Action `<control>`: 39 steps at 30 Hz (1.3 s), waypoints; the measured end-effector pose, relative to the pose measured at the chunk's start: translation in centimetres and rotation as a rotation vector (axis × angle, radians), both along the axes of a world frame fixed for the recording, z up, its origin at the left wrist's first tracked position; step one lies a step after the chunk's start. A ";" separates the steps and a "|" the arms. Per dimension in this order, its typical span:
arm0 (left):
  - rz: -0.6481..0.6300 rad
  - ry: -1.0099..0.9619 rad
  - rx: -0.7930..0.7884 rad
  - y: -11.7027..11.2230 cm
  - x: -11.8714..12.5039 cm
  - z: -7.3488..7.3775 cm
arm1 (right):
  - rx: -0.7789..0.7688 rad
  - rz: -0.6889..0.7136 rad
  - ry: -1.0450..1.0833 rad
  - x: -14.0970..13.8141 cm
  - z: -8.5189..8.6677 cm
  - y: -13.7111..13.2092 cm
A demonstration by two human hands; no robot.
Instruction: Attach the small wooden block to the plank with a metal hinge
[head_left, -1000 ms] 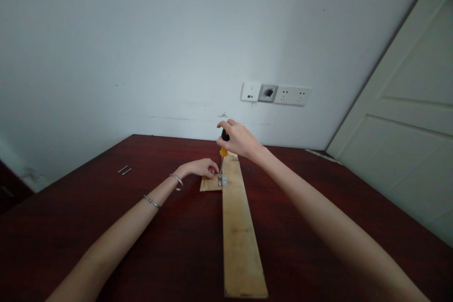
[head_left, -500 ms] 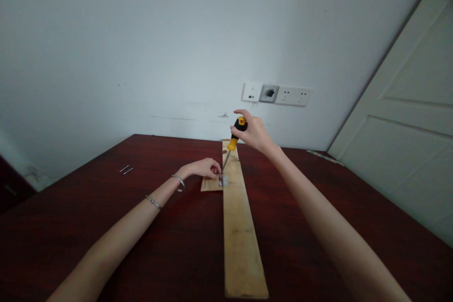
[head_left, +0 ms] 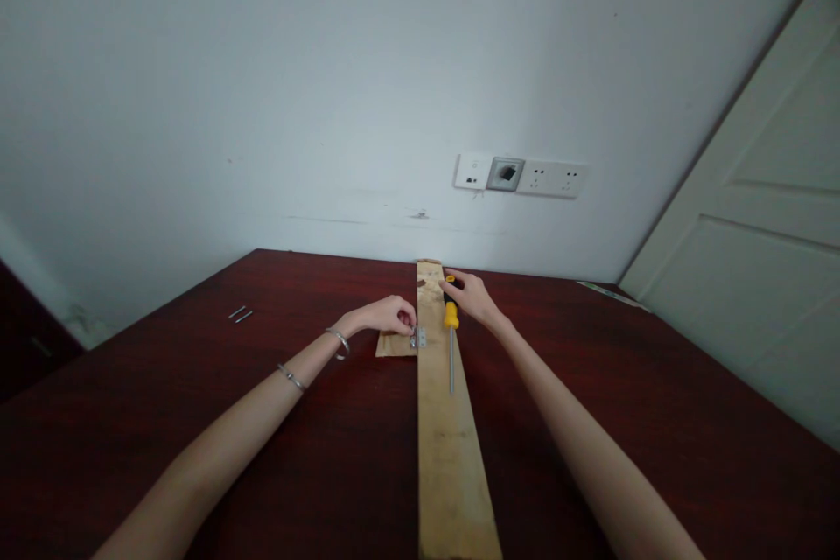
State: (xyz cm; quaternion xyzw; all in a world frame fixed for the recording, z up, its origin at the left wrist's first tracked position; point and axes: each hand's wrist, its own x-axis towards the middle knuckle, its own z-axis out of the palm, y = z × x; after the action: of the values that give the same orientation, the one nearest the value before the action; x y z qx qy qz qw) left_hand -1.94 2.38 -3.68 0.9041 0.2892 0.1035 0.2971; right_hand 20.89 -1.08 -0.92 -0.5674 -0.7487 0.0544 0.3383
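Observation:
My right hand (head_left: 473, 296) grips the black and yellow handle of a screwdriver (head_left: 451, 316). Its metal shaft points back toward me over a long wooden board (head_left: 452, 455). My left hand (head_left: 392, 315) is closed in a pinch at a small metal hinge (head_left: 421, 337); what its fingertips hold, if anything, is too small to make out. The hinge lies across the joint between the long board and a short wooden piece (head_left: 394, 346). Part of that short piece is hidden under my left hand.
Two screws or nails (head_left: 241, 313) lie on the dark red table (head_left: 315, 472) at the left. Behind the table stands a white wall with sockets (head_left: 549, 178). A white door (head_left: 767, 227) rises at the right, and a thin strip (head_left: 613, 295) lies near the table's back right edge.
My right hand has lowered the screwdriver from the hinge, and its tip has swung toward me, right of the hinge. My left hand stays by the hinge, its fingertips drawn into a pinch.

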 end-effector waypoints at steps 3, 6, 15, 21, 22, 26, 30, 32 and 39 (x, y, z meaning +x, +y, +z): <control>0.013 -0.014 -0.008 -0.1 0.1 0.0 | -0.091 0.016 0.057 -0.5 -1.1 0.4; 0.036 -0.032 -0.024 -0.2 0.1 -0.1 | -0.118 0.014 0.058 -0.8 -1.8 0.7; 0.050 -0.063 -0.049 -0.3 0.1 -0.3 | -0.184 0.050 0.047 -1.3 -3.6 0.9; 0.049 -0.094 -0.090 -0.2 0.2 -0.6 | -0.196 0.055 0.068 -1.3 -4.2 0.9; 0.048 -0.095 -0.095 -0.3 0.2 -0.6 | -0.195 0.052 0.073 -1.3 -4.3 0.8; 0.045 -0.100 -0.101 -0.3 0.1 -0.7 | -0.192 0.045 0.092 -1.4 -4.3 0.7; 0.043 -0.104 -0.106 -0.1 0.0 -0.7 | -0.191 0.043 0.108 -1.4 -4.4 0.5; 0.041 -0.102 -0.107 0.0 0.0 -0.8 | -0.190 0.043 0.114 -1.4 -4.5 0.5; 0.037 -0.097 -0.090 0.0 -0.1 -0.9 | -0.189 0.028 0.132 -1.4 -4.7 0.5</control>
State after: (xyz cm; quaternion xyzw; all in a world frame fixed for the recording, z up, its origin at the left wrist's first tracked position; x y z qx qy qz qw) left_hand -2.05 2.38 -4.58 0.8782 0.2956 0.1398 0.3491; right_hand 19.50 -0.61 -5.60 -0.5814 -0.7242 0.1669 0.3311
